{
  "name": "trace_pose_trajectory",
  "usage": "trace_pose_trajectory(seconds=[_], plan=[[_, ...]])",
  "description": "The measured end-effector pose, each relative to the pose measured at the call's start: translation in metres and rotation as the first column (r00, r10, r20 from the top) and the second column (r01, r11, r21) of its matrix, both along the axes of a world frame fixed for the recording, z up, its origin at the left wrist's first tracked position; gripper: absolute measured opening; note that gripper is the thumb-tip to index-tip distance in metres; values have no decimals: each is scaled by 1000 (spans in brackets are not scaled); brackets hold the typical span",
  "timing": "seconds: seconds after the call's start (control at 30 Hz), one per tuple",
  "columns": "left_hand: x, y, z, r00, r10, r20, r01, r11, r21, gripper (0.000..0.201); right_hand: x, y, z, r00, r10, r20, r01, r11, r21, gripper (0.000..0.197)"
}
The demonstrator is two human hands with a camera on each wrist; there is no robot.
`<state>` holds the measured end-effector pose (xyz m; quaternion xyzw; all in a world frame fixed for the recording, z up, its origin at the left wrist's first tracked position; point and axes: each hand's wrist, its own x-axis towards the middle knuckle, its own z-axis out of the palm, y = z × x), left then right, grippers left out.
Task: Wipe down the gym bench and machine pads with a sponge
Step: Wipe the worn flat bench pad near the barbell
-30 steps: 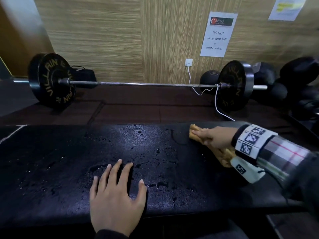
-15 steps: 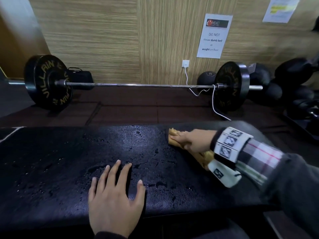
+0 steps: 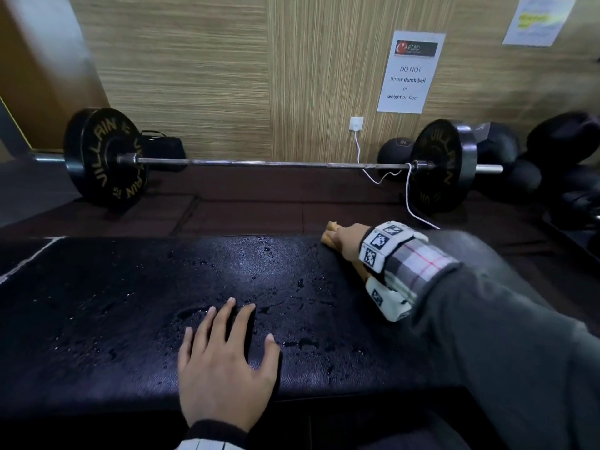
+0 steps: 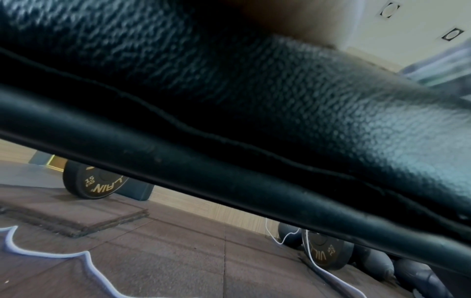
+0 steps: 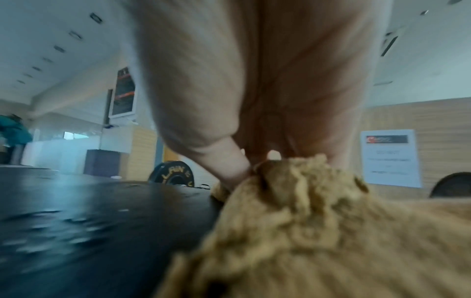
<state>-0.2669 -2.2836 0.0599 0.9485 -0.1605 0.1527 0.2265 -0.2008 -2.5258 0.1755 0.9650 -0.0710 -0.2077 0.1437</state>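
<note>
Nearest the viewer, the left hand (image 3: 224, 368) lies flat on the front part of the counter (image 3: 130, 319), fingers straight and spread, holding nothing; it appears to brace the body. The counter is a black padded gym bench with a pebbled, leather-like cover; the left wrist view shows its side seam and rounded piping. Its top carries scattered water droplets and wet patches, most of them around and beyond the left hand, so the surface is judged slippery under a moving palm.

Farther back, at the far right edge of the counter, the right hand (image 3: 349, 245) grips the sponge (image 3: 331, 233), thumb and fingers curled around it and pressing it against the pad. The sponge is tan-yellow with a ragged, crumbly, open-pored texture, seen close in the right wrist view (image 5: 305, 231). It bunches and folds under the fingers, so it is judged soft, light and readily compressed, probably damp. A broad grasp across its upper bulk, with the palm bearing down, suits it; pinching a frayed edge could tear it.

Beyond the counter, a barbell (image 3: 276, 163) with black plates rests on the dark floor before a wood-grain wall bearing a paper notice (image 3: 410, 71).
</note>
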Motion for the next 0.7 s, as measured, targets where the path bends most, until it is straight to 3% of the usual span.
trace_pose_trajectory(seconds=[0.2, 0.27, 0.37, 0.53, 0.7], plan=[[1, 8, -1, 999, -52, -6, 52, 998, 26, 56, -36, -1, -21, 989, 144, 10, -144, 975, 169, 63], [6, 19, 1, 999, -51, 17, 51, 999, 6, 57, -55, -16, -20, 992, 124, -1, -121, 967, 223, 63], [22, 48, 7, 998, 62, -2, -62, 998, 28, 60, -68, -42, -17, 1000, 14, -20, -9, 971, 239, 64], [41, 76, 2, 986, 155, -69, -143, 978, 151, 64, -32, -50, -9, 993, -117, -9, 117, 989, 89, 62], [40, 75, 2, 985, 163, -55, -155, 979, 132, 59, 14, -19, -4, 997, -37, 63, 32, 997, 73, 43]])
